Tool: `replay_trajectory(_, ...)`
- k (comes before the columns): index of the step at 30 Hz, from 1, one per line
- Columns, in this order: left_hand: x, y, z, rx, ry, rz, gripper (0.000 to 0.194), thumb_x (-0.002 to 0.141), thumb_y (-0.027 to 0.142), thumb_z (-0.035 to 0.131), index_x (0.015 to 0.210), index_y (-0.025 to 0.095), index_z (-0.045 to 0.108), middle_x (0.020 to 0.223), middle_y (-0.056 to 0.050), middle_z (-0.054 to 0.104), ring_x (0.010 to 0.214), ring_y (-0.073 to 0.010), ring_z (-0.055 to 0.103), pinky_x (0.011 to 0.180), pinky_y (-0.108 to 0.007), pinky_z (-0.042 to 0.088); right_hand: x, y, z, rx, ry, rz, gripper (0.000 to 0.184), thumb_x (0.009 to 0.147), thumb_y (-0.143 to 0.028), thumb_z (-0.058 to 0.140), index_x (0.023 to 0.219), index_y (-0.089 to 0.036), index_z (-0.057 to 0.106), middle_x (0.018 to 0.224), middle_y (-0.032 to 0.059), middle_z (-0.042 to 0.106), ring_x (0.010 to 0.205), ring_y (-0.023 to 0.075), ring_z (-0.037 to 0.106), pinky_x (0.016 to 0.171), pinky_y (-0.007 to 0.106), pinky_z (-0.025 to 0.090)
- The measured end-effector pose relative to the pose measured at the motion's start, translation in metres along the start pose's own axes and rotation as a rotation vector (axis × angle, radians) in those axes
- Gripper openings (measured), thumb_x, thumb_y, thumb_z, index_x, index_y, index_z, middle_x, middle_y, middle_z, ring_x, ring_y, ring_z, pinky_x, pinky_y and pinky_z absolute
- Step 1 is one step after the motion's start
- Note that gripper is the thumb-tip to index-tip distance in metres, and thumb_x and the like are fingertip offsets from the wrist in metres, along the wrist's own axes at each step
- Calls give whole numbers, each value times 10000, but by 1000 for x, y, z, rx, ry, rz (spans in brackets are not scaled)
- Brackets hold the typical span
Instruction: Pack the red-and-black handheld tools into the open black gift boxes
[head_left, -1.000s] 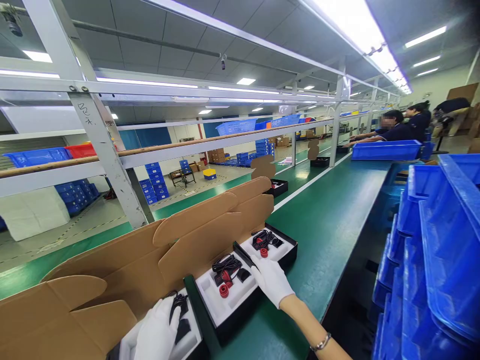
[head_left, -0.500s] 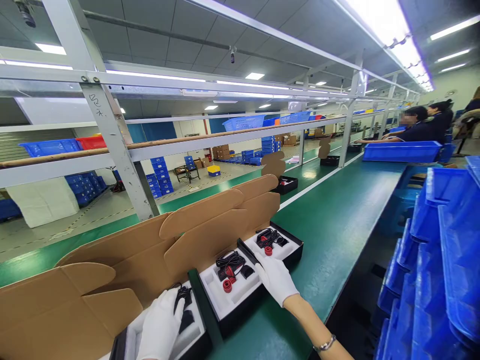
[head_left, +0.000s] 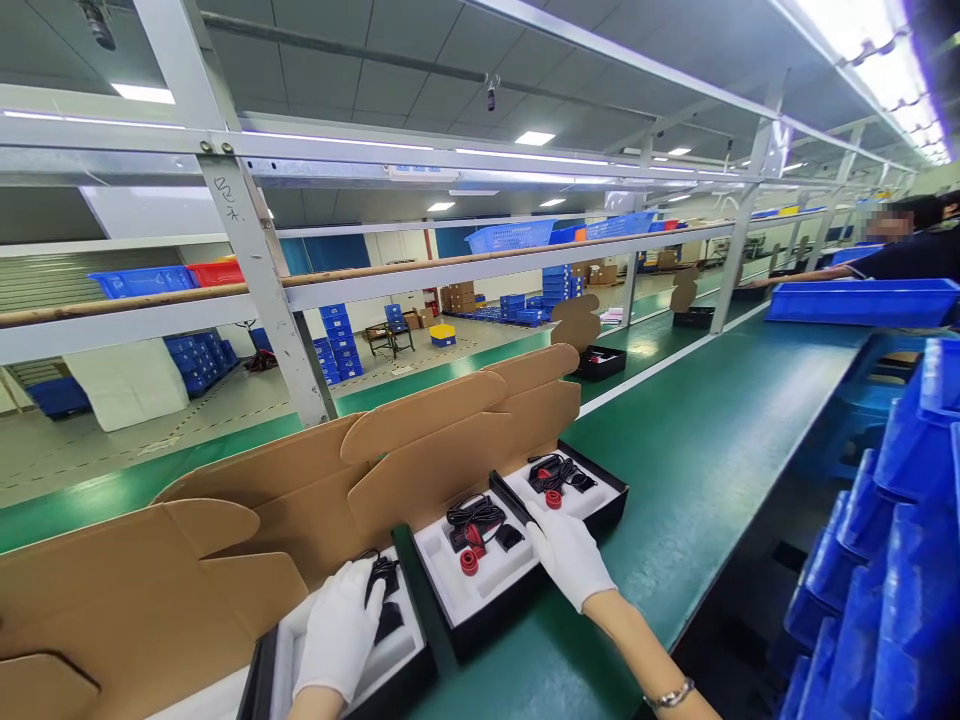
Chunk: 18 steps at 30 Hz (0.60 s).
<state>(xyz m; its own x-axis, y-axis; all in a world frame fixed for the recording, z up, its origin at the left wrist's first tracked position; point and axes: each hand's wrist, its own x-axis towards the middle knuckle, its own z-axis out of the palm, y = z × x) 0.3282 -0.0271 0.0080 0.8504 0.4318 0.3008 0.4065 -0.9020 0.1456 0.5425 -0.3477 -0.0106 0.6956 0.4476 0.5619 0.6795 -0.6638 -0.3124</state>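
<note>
Three open boxes are lined up, cables already tucked in. The left hand [head_left: 339, 630] is laid flat on the nearest box [head_left: 352, 660], gripping nothing; the right hand [head_left: 570, 555] is pressed open on the middle box [head_left: 480, 580]. Lids aren't closed yet.

Pretty bright on my end, the ceiling light strips [head_left: 892, 40] blow out white top right. Soft glare on the green surface [head_left: 697, 450], barely any shadows. Wide-angle bends the edges, blue bins [head_left: 900, 560] look smeared.
</note>
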Motion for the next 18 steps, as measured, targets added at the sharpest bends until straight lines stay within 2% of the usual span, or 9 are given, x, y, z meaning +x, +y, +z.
replay_trajectory(8,0,-1,1,-32,13,-4,447,974,397,336,1241,181,622,1265,-84,629,1212,-276,519,1118,-445,347,1,0,-2,-17,-35,-11,508,1041,-379,259,1357,-112,555,1068,120,643,1000,309,588,909,481,430)
replay_trajectory(13,0,-2,1,-26,-15,-9,444,973,395,328,1244,198,620,1271,-69,628,1213,-266,523,1118,-440,357,1,1,-3,-26,-40,-15,477,1042,-359,277,1401,-151,511,990,100,645,969,302,593,889,458,425)
replay_trajectory(18,-1,-3,4,15,23,3,497,977,415,296,1268,168,616,1284,-94,624,1241,-272,520,1137,-445,349,1,-2,-5,-20,-48,-29,471,1048,-317,290,1474,-171,426,1062,103,651,951,284,601,872,439,446)
